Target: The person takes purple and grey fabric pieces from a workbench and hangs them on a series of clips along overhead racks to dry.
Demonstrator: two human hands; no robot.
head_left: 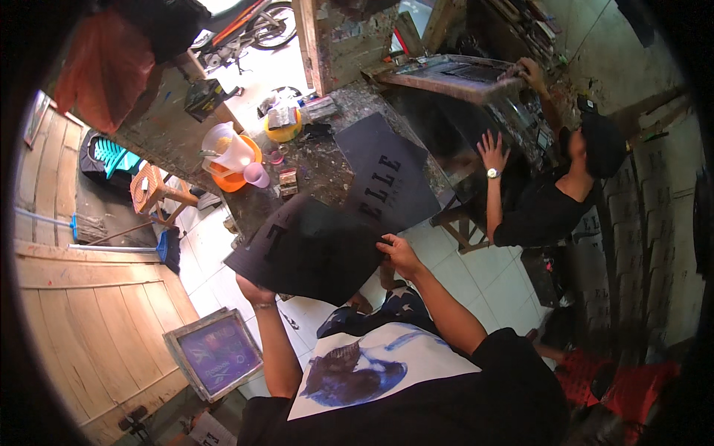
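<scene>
A dark, thin, flexible sheet (305, 249) with black printing spans the space in front of me, bowed a little across its middle. My right hand (401, 256) pinches its right edge between thumb and fingers. At its lower left corner, my left hand (256, 292) grips it from below, the fingers mostly hidden under the sheet. Just beyond lie more dark grey printed sheets (394, 175), overlapping on a paint-stained worktable (320, 167). The held sheet covers the near part of this pile.
A co-worker (554, 182) at the right holds a raised screen frame (461, 78). An orange bowl with a pitcher (227, 149) and a pink cup (256, 175) stand at the table's left. A purple screen frame (216, 355) leans low left; printed sheets hang in rows (643, 230) at right.
</scene>
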